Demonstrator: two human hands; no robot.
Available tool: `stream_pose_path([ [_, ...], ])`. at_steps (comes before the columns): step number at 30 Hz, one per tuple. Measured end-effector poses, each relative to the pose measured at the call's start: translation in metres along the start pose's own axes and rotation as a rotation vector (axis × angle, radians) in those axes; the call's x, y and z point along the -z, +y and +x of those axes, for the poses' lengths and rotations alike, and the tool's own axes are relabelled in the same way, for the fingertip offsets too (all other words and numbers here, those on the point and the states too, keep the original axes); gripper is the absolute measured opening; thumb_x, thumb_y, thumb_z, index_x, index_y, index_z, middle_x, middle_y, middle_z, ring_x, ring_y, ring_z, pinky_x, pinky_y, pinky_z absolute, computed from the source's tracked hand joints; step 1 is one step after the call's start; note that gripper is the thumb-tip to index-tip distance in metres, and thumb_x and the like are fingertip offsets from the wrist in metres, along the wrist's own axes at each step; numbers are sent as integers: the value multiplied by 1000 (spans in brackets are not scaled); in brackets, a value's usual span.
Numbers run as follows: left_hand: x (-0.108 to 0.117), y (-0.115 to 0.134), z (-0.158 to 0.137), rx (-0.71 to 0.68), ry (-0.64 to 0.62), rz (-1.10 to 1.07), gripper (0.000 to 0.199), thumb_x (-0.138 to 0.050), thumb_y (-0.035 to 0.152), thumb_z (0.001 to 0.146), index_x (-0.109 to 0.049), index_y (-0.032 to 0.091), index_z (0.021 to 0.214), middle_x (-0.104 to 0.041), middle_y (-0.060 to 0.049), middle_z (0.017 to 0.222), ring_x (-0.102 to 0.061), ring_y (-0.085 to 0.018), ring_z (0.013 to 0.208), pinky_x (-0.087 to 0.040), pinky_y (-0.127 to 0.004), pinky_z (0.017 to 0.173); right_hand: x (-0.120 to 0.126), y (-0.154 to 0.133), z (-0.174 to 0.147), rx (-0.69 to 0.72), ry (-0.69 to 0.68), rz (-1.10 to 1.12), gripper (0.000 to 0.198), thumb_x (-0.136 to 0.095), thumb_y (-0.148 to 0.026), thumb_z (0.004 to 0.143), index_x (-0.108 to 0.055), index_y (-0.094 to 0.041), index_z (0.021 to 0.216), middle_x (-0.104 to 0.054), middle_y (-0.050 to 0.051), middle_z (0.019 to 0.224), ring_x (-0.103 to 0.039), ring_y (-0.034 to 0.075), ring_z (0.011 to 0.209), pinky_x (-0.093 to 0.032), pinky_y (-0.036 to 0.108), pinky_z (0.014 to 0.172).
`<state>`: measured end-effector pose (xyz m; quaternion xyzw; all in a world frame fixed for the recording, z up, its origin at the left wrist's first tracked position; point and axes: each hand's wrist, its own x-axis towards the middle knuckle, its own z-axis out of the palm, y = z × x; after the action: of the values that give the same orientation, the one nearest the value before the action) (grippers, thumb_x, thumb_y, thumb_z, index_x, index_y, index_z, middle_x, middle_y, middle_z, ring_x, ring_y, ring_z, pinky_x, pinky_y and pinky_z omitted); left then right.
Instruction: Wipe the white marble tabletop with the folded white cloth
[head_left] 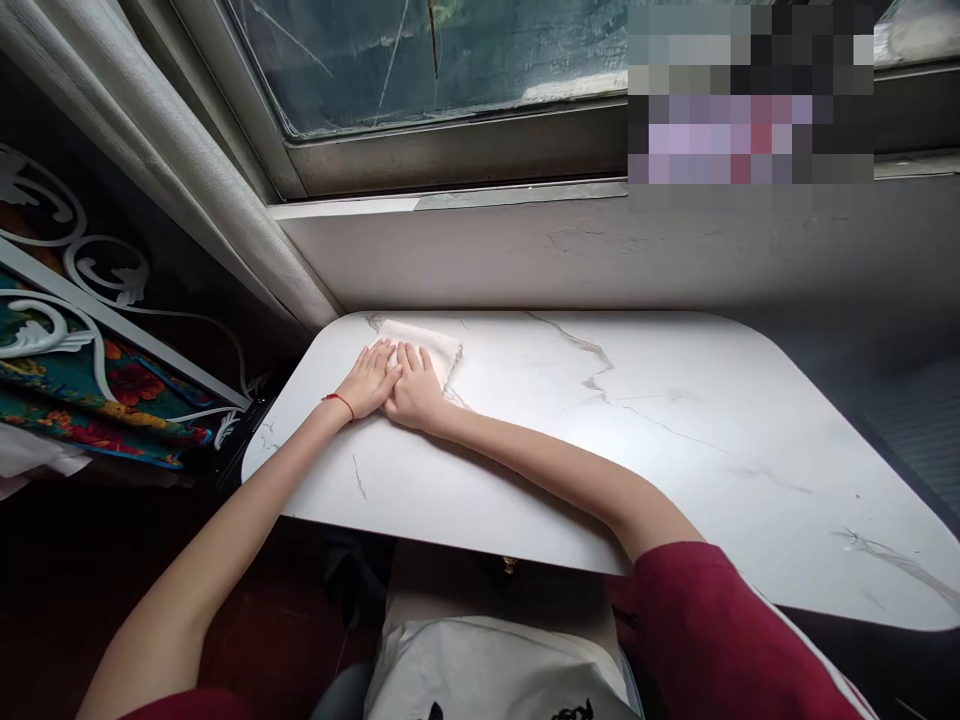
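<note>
A folded pale cloth (446, 350) lies near the far left corner of a white marble-patterned tabletop (652, 440). My left hand (367, 380), with a thin red cord on the wrist, rests palm down at the cloth's left side, fingers stretched forward. Close beside it, touching at the thumb, my right hand (415, 388) is laid flat on the cloth with its fingers extended. Both hands cover the near part of the cloth, and neither visibly grips it.
Behind the table are a low wall (450, 240) and a window (465, 60). A grey curtain (195, 150) hangs at the left, beside a white scrolled metal frame (112, 270) and flowered fabric (142, 390). A pixelated patch hides the upper right.
</note>
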<state>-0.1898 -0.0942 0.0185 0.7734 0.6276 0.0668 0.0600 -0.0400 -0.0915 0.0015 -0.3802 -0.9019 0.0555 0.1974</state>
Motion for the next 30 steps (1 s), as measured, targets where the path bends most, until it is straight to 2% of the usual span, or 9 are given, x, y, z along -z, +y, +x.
stream_pose_path([
  [4,-3,20,-34,-8,11,32,66,-22,39,101,-28,4,156,-29,-20,166,-17,-25,158,-16,-50,129,10,-12,-32,42,-21,62,73,-51,-33,92,-38,6,153,-29,33,161,-24,42,154,-13,60,125],
  [9,-13,46,-99,44,139,59,64,-29,39,101,-33,7,156,-33,-20,164,-26,-29,155,-25,-53,126,21,-32,-75,183,-52,103,75,-53,-33,90,-39,6,152,-29,34,160,-25,45,153,-17,64,124],
  [13,-28,64,-158,71,307,-10,59,-26,33,103,-25,20,161,-35,-11,165,-31,-25,154,-27,-50,127,22,-53,-101,305,-23,112,74,-55,-36,90,-43,7,149,-35,38,155,-32,48,149,-22,65,122],
  [16,-37,78,-185,204,422,-28,59,-29,32,104,-21,32,162,-40,-7,163,-35,-26,152,-27,-55,127,21,-62,-111,406,12,105,70,-56,-38,90,-46,1,147,-39,35,154,-36,46,148,-26,63,121],
  [19,-39,90,-189,293,471,-53,58,-29,34,104,-21,34,162,-41,-7,162,-35,-28,152,-25,-58,127,22,-63,-112,443,6,89,69,-55,-39,91,-46,-1,147,-41,32,155,-37,43,148,-26,59,122],
  [22,-35,88,-183,231,428,-46,60,-30,36,103,-21,33,162,-40,-7,162,-34,-27,152,-24,-55,127,23,-60,-110,436,-3,131,70,-57,-38,90,-47,1,146,-40,34,155,-37,43,148,-26,58,123],
  [25,-29,77,-172,181,367,-17,60,-29,37,103,-23,30,162,-38,-8,163,-32,-26,153,-21,-55,128,21,-57,-104,428,-5,157,68,-57,-36,90,-47,2,145,-39,33,155,-34,43,149,-24,59,124],
  [28,-20,64,-151,149,277,-6,59,-28,42,103,-31,24,159,-36,-11,164,-28,-26,155,-21,-54,128,17,-48,-91,394,-10,175,67,-56,-36,90,-48,2,145,-37,33,156,-34,44,148,-23,59,123],
  [30,-13,59,-127,131,205,3,62,-27,45,102,-34,17,157,-35,-14,164,-26,-27,156,-23,-54,127,15,-36,-77,356,-11,190,69,-57,-37,90,-47,2,146,-36,33,157,-33,44,148,-21,60,124],
])
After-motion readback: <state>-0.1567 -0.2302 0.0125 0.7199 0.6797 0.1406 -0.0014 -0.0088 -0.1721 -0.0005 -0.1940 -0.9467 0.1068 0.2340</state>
